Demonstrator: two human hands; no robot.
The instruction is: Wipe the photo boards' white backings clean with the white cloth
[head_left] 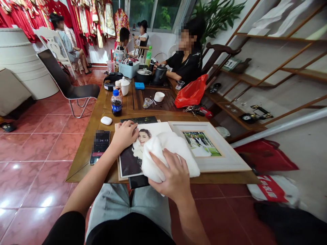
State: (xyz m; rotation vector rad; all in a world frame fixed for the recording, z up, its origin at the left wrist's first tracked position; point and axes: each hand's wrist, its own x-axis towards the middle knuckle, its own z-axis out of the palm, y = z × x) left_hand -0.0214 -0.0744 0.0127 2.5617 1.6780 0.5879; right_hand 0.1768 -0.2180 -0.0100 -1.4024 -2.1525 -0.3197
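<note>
The left hand lies open, fingers spread, on a printed bridal portrait. The right hand is closed around a white cloth over the portrait's right side. A white-framed wedding photo lies just right of the portrait, a smartphone just left, both on a wooden table.
</note>
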